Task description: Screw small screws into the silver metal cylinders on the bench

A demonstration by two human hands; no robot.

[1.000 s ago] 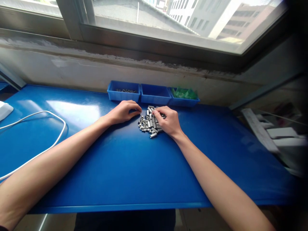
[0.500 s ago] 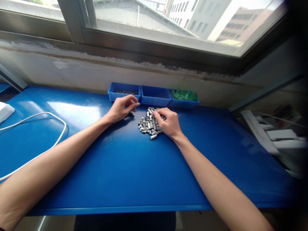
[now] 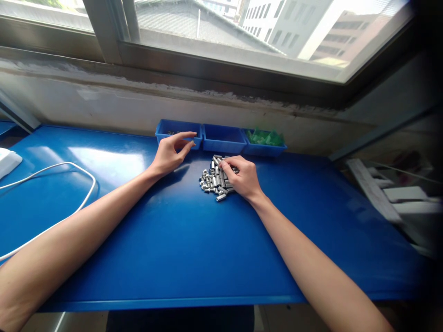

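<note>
A pile of shiny metal hex spacers (image 3: 217, 181) with small rounded metal pieces at its left side lies on the blue table. My right hand (image 3: 243, 177) rests over the right part of the pile, thumb and index finger pinched together at its upper edge. What that pinch holds, if anything, is hidden. My left hand (image 3: 172, 153) hovers left of the pile, in front of the left blue bin (image 3: 162, 127), with thumb and fingers apart and nothing between them. Small metal parts show in that bin, partly covered by the fingers.
A middle blue bin (image 3: 223, 145) and a right blue bin (image 3: 265, 149) holding green pieces (image 3: 265, 137) stand beside it, along the wall under the window. A white cable (image 3: 92, 180) loops over the left of the table (image 3: 194, 258), near a white object (image 3: 8, 161).
My left hand's thumb and fingers have spread apart, and the hand has shifted slightly left. My right hand stays at the pile, almost unmoved.
</note>
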